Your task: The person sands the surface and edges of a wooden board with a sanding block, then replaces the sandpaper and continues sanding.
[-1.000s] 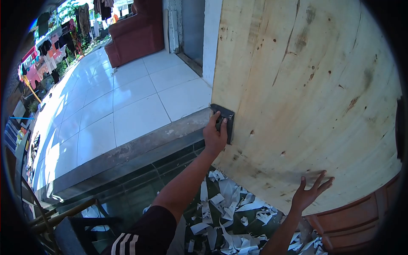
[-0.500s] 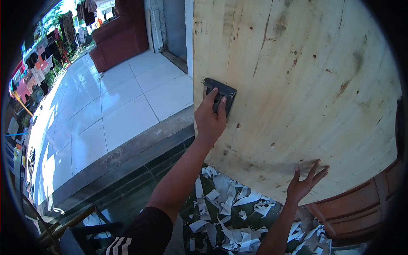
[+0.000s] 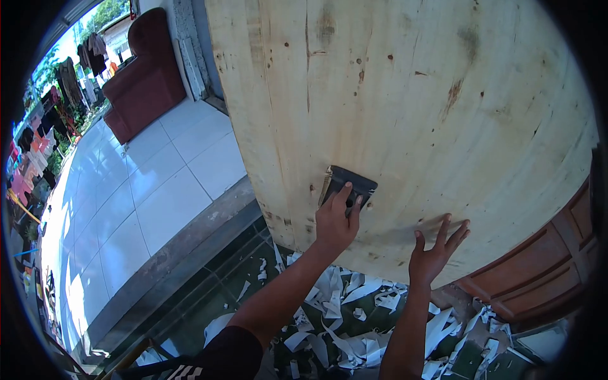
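Observation:
A large pale plywood board (image 3: 380, 114), marked with knots and dark stains, stands before me. My left hand (image 3: 335, 228) is closed on a black hand sander (image 3: 360, 180), which lies against the lower left part of the board. The index finger stretches along the sander's top, and the sander's underside is hidden. To the right, my right hand (image 3: 430, 258) is open with fingers spread, at the board's lower edge. It holds nothing, and its fingertips appear to rest on the wood.
Torn white strips (image 3: 354, 348) litter the dark green floor below the board. A raised white-tiled floor (image 3: 164, 196) with a step edge lies left, bearing a dark red armchair (image 3: 145, 76). Brown panelled wood (image 3: 538, 272) stands at right. Laundry (image 3: 66, 82) hangs far left.
My left hand has moved the hand sander right and down across the board, away from its left edge. The view has turned right. My right hand stays low on the board, fingers spread.

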Demonstrator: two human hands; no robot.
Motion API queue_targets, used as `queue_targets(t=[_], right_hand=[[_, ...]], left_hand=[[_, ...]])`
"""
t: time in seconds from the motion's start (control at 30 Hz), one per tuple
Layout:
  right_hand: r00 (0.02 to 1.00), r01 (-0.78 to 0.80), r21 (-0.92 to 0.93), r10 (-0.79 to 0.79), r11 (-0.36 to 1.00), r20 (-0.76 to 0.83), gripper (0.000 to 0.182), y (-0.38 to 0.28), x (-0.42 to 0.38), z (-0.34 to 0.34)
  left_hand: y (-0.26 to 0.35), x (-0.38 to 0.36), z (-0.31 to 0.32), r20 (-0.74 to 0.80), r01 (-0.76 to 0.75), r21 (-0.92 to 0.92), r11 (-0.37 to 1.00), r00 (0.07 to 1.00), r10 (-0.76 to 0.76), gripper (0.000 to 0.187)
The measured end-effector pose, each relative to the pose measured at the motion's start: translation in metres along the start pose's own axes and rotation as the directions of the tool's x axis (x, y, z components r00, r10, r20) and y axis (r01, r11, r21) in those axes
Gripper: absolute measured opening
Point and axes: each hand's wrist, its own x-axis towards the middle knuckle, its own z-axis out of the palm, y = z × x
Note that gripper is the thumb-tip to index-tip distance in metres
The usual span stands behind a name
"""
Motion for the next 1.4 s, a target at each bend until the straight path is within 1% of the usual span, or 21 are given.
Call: queue_targets(t=[0.13,0.23,0.3,0.37,0.47,0.57,0.67,0.73,0.8,0.87,0.9,0.97,1.0,1.03,1.07,1.13,1.17,1.2,1.3,1.37,1.4], right_hand=[[1.0,0.009,0.035,-0.009,0.999,-0.004,0.082,-0.002,0.0,-0.003],[1.0,0.022,0.035,-0.021,0.999,-0.019,0.078,0.004,0.0,-0.004],[0.999,0.026,0.034,-0.025,0.999,-0.023,0.075,0.005,-0.003,-0.006],[0.999,0.019,0.029,-0.017,0.999,-0.049,0.072,0.003,0.0,-0.005],[0.998,0.019,0.038,-0.017,0.999,-0.059,0.073,0.002,0.0,-0.007],[0.999,0.013,0.044,-0.011,0.999,-0.05,0.074,0.002,0.0,-0.011],[0.999,0.037,0.048,-0.036,0.998,-0.025,0.073,0.003,0.0,-0.012],[0.998,0.063,0.033,-0.064,0.997,0.009,0.077,0.003,-0.001,-0.019],[0.996,0.05,0.095,-0.057,0.994,0.073,0.067,0.006,0.001,-0.03],[0.991,0.034,0.168,-0.055,0.985,0.122,0.062,0.01,-0.002,-0.041],[0.999,0.044,0.194,-0.049,0.98,0.019,0.048,0.003,-0.004,-0.049],[0.983,-0.186,0.313,0.177,0.931,0.058,0.032,0.0,-0.029,-0.041],[0.981,-0.191,0.333,0.195,0.923,0.021,0.021,0.0,-0.042,-0.033],[0.934,-0.356,0.445,0.3,0.822,0.193,0.022,0.0,-0.06,-0.022],[0.901,-0.424,0.471,0.306,0.773,0.308,0.029,-0.001,-0.075,-0.009],[0.885,-0.413,0.458,0.227,0.787,0.407,0.042,-0.004,-0.097,0.017],[0.84,-0.494,0.476,0.259,0.728,0.476,0.047,-0.007,-0.103,0.028],[0.789,-0.573,0.485,0.284,0.661,0.545,0.054,-0.014,-0.104,0.032],[0.697,-0.717,0.542,0.417,0.439,0.584,0.07,-0.038,-0.096,0.028],[0.803,-0.595,0.587,0.376,0.548,0.462,0.076,-0.04,-0.101,0.027],[0.845,-0.534,0.599,0.352,0.597,0.403,0.079,-0.042,-0.109,0.027]], left_hand=[[-0.003,-0.047,0.032,-0.026,-0.028,-0.002,1.0,0.999,0.028,0.045],[-0.041,-0.147,0.062,0.13,-0.029,-0.032,0.999,0.991,0.033,0.048],[-0.036,-0.161,0.066,0.206,0.066,-0.032,0.997,0.977,-0.058,0.047],[0.0,-0.133,0.062,0.234,0.217,-0.007,0.976,0.95,-0.209,0.046],[0.049,-0.047,0.065,0.114,0.092,-0.148,0.985,0.991,-0.075,0.043],[0.09,0.001,0.064,0.059,0.014,-0.152,0.988,0.998,-0.005,0.042],[0.062,-0.04,0.079,0.042,0.024,-0.133,0.991,0.999,-0.018,0.041],[0.032,-0.098,0.076,0.255,0.098,-0.097,0.99,0.964,-0.071,0.045],[-0.001,-0.145,0.077,0.376,0.032,-0.055,0.998,0.926,-0.009,0.047],[0.004,-0.146,0.076,0.347,0.063,-0.095,0.994,0.938,-0.026,0.048],[0.007,-0.145,0.076,0.334,0.08,-0.113,0.99,0.942,-0.038,0.048],[0.011,-0.143,0.068,0.445,0.301,-0.21,0.93,0.877,-0.183,0.047],[0.011,-0.137,0.067,0.501,0.405,-0.247,0.881,0.831,-0.241,0.047],[0.003,-0.137,0.066,0.577,0.497,-0.194,0.846,0.755,-0.312,0.041],[0.003,-0.137,0.063,0.584,0.522,-0.285,0.804,0.76,-0.287,0.039],[0.001,-0.129,0.061,0.586,0.554,-0.46,0.694,0.776,-0.232,0.034],[0.008,-0.119,0.048,0.684,0.639,-0.35,0.685,0.674,-0.28,0.034],[0.01,-0.115,0.042,0.706,0.649,-0.336,0.683,0.653,-0.273,0.035],[0.009,-0.11,0.041,0.748,0.693,-0.369,0.619,0.617,-0.244,0.04],[0.004,-0.113,0.043,0.756,0.739,-0.454,0.497,0.615,-0.223,0.044],[0.006,-0.112,0.041,0.765,0.747,-0.443,0.496,0.603,-0.224,0.046]])
